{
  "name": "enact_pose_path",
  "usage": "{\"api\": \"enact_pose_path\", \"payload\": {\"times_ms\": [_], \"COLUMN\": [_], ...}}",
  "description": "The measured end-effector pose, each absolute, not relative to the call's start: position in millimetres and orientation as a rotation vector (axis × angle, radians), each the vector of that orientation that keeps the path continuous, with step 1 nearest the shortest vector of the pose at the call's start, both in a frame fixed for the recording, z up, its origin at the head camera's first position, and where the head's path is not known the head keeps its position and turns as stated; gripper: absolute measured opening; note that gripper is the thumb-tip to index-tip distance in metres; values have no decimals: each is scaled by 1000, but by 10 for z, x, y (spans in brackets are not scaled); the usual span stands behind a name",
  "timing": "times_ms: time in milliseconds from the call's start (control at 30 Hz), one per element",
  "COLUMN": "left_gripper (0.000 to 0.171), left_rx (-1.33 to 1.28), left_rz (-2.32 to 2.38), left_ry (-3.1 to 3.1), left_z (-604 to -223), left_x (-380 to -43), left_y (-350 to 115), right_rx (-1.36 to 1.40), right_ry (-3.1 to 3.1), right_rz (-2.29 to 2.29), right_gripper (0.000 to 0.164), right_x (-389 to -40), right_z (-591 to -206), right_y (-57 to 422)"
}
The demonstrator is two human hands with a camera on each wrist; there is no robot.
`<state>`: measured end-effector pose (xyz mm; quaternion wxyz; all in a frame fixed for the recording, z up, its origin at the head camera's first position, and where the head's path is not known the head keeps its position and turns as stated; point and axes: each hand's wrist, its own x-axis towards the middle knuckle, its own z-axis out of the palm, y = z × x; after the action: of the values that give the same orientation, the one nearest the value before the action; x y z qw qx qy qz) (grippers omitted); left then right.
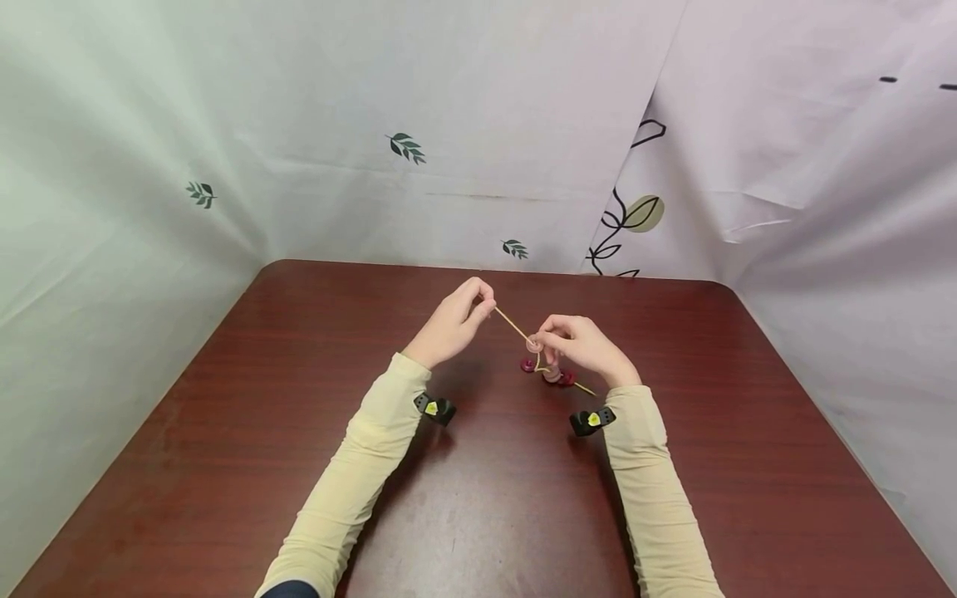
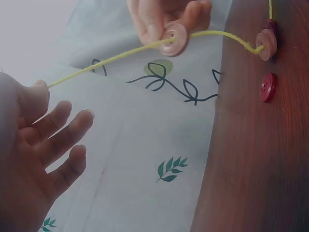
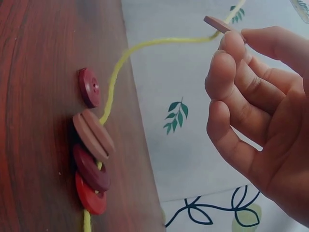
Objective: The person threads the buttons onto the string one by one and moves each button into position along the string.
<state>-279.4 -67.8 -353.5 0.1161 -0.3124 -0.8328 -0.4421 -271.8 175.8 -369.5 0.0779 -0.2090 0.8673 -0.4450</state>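
Observation:
Between thumb and forefinger, my left hand [image 1: 451, 322] pinches one end of a yellow string [image 2: 116, 57] and draws it taut. My right hand [image 1: 591, 345] pinches a pink button [image 2: 174, 40] by its edge, with the string passing through it. From that button the string droops to the table, where more buttons are threaded on it: pink ones [image 3: 94, 134], a dark maroon one [image 3: 89, 166] and a red one [image 3: 89, 193]. A loose crimson button [image 3: 89, 87] lies beside this row, off the string.
Everything rests on a dark red-brown wooden table [image 1: 463, 515]. White cloth with leaf prints [image 1: 449, 83] hangs behind and at both sides. Each wrist carries a black camera strap [image 1: 437, 409] over a pale yellow sleeve [image 1: 381, 423].

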Motion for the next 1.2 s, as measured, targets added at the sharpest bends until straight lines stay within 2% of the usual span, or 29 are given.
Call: {"api": "enact_pose_path", "payload": {"times_ms": [333,833,1200], "left_gripper": [8,7,7], "left_rx": [-903,-876,-880], "left_rz": [-1322,-1294,-1292], "left_ry": [-2404,-2350,-2333], "left_z": [-3512,-3484,-3497], "left_x": [-2787,-2783,-2777], "left_y": [-683,-682,-681], "right_rx": [-671,-561,-493], "right_ry": [2614,2543,2542], "right_rz": [-1163,-1126,-1085], "right_gripper": [16,23,20], "right_x": [-2749,-2786,-2801], "right_z": [-3780,-3901,-3939], "right_y": [1839,1930,1965]}}
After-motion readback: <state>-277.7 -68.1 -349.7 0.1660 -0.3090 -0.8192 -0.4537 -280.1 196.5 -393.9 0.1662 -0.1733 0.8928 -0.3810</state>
